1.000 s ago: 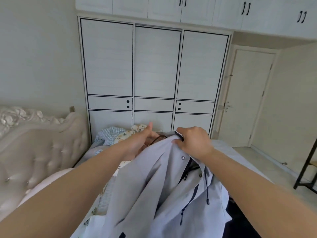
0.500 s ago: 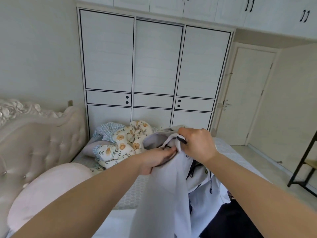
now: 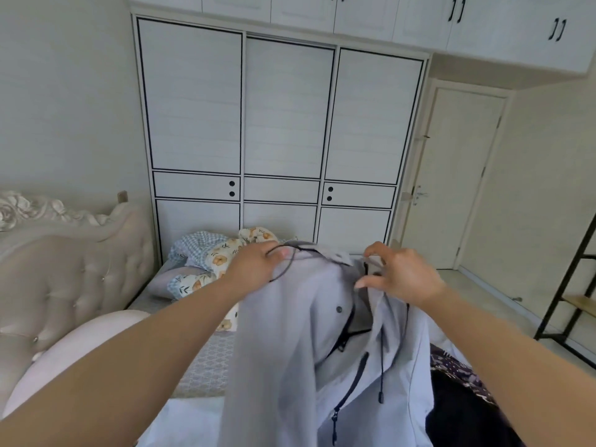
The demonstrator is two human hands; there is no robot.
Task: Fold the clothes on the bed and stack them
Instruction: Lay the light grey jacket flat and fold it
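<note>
A light grey hooded jacket [image 3: 283, 350] with dark drawcords and a dark zip hangs in front of me above the bed [image 3: 206, 366]. My left hand [image 3: 254, 266] grips its upper edge on the left, a dark cord looping beside the fingers. My right hand [image 3: 400, 275] pinches the fabric near the collar on the right. The jacket's lower part drapes down out of view. A dark patterned garment [image 3: 461, 382] lies on the bed at the lower right.
Floral and checked bedding [image 3: 213, 256] is piled at the far end of the bed. A padded headboard [image 3: 64, 269] runs along the left. A white wardrobe [image 3: 280, 124] stands behind, a door [image 3: 458, 175] to its right, a black shelf frame [image 3: 574, 298] at far right.
My hands have moved apart along the jacket's top edge, spreading it wider. The left hand shifted left and up; the right hand moved right with looser fingers.
</note>
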